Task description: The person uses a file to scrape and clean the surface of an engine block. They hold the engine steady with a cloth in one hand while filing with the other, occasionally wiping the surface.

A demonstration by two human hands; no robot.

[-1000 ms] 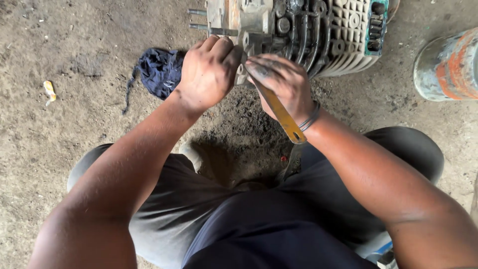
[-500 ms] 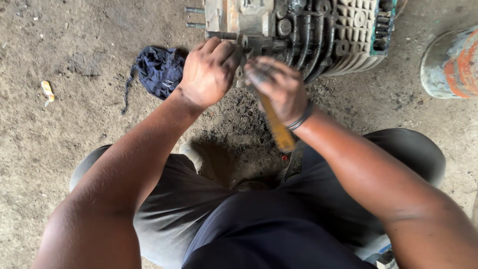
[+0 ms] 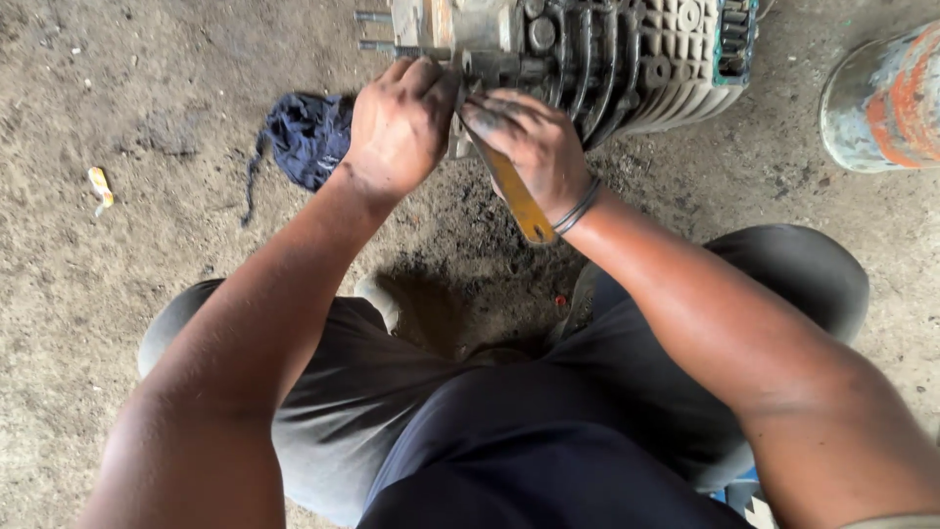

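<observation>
Yellow-handled tool (image 3: 519,201) in right hand (image 3: 534,147)'s closed grip; left hand (image 3: 401,122) clenched against finned engine (image 3: 627,59).

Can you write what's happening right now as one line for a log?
left hand: on engine | right hand: grips yellow tool at engine | blue rag: on ground beside engine

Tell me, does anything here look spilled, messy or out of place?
A dark oily stain blackens the dirt floor below the finned engine block. A crumpled blue rag and a small yellow scrap lie loose nearby.
</observation>
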